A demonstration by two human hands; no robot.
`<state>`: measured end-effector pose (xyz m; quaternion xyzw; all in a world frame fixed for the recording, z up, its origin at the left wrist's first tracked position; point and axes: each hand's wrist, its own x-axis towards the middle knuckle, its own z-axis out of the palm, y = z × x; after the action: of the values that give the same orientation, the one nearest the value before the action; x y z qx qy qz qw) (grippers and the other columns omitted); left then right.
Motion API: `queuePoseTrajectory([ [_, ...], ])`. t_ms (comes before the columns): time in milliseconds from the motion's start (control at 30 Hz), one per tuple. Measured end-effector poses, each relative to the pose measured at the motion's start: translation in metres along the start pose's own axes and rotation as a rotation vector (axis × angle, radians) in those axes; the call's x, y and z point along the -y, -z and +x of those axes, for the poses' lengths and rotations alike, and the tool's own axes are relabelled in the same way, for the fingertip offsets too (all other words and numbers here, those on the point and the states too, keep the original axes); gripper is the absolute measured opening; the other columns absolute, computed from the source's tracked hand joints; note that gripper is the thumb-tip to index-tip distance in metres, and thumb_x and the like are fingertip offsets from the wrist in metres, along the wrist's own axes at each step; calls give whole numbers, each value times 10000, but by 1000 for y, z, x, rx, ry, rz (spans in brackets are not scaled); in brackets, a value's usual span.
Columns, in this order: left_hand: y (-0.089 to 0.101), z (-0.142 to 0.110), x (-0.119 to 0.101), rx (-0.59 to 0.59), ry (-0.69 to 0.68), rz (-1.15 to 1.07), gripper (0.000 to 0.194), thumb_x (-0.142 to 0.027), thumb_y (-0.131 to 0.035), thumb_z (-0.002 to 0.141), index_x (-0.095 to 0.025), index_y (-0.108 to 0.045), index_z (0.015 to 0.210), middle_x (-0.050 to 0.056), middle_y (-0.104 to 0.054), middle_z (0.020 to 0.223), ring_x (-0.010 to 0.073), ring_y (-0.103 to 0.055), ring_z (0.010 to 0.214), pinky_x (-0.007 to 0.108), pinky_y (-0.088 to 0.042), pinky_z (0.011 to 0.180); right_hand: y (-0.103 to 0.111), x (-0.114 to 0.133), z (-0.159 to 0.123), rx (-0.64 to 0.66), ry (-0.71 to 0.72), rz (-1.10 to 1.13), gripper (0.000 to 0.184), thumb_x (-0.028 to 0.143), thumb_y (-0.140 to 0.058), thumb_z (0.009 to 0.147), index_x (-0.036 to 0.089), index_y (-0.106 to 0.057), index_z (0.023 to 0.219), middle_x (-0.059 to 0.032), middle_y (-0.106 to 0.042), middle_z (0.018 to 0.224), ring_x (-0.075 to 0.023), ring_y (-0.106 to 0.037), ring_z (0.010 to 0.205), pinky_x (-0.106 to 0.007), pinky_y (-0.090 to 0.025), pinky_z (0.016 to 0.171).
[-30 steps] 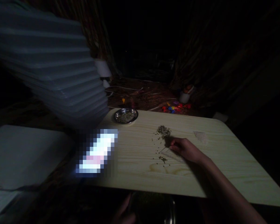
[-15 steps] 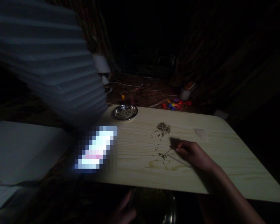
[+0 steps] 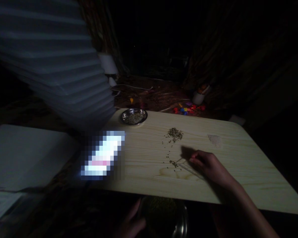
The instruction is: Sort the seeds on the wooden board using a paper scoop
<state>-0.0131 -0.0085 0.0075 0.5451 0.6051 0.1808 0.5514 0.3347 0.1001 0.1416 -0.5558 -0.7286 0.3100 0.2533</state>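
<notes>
My right hand (image 3: 208, 163) is over the light wooden table (image 3: 139, 158), its thumb and fingers pinched on a thin pale stick (image 3: 179, 160). The stick's tip reaches a small cluster of dark seeds (image 3: 173, 163). Farther back lies a larger pile of seeds (image 3: 175, 134), with several loose seeds between the two. Under the right hand is a faint, flat pale patch (image 3: 192, 169) that I cannot make out. Below the near table edge, my left hand (image 3: 134, 223) grips the left side of a metal bowl (image 3: 183, 221) that holds dark, greenish contents.
A shallow metal dish (image 3: 145, 115) with seeds stands at the table's far left. A bright blurred-out screen (image 3: 101, 155) is at the left edge. A small whitish heap (image 3: 215, 140) lies at the right. Colourful small pieces (image 3: 186, 109) and a white cup (image 3: 198, 98) are beyond.
The view has shifted slightly. The right hand stays almost in place with the stick at the small cluster; the left hand still holds the bowl.
</notes>
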Motion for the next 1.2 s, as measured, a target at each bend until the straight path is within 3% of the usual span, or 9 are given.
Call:
queuePoseTrajectory([
  [300, -1, 2, 0, 29, -7, 52, 625, -324, -570, 769, -296, -420, 1375, 29, -367, 1480, 333, -253, 1374, 539, -177, 1126, -7, 8, 0, 21, -22, 4, 220, 344, -505, 880, 169, -618, 811, -44, -654, 746, -164, -571, 680, -285, -431, 625],
  [500, 0, 2, 4, 47, -33, 58, 590, -316, -518, 811, -294, -395, 1388, 20, -398, 1463, 297, -259, 1378, 512, -195, 1130, -5, 8, 1, -11, -14, 19, 215, 348, -502, 882, 175, -611, 818, -36, -650, 747, -164, -579, 682, -288, -432, 631],
  [700, -1, 4, 8, 33, -24, 132, 593, -293, -529, 806, -225, -411, 1383, 95, -375, 1470, 302, -346, 1339, 504, -198, 1127, -4, 5, 0, -10, -22, -7, 230, 354, -511, 872, 169, -634, 814, -48, -673, 761, -174, -596, 691, -296, -435, 630],
  [900, -4, 5, 15, 11, -57, 76, 582, -285, -533, 803, -313, -415, 1373, 4, -420, 1448, 277, -372, 1328, 473, -233, 1127, -4, 8, -3, 3, -27, -57, 213, 350, -512, 882, 182, -630, 827, -43, -683, 773, -171, -607, 705, -298, -436, 640],
  [1200, -2, 1, 0, 16, -6, 90, 620, -268, -550, 780, -292, -406, 1382, 13, -384, 1470, 301, -283, 1367, 496, -201, 1132, -2, 24, -8, -11, -5, -138, 188, 324, -508, 886, 202, -646, 847, -29, -691, 799, -161, -615, 704, -291, -429, 634],
])
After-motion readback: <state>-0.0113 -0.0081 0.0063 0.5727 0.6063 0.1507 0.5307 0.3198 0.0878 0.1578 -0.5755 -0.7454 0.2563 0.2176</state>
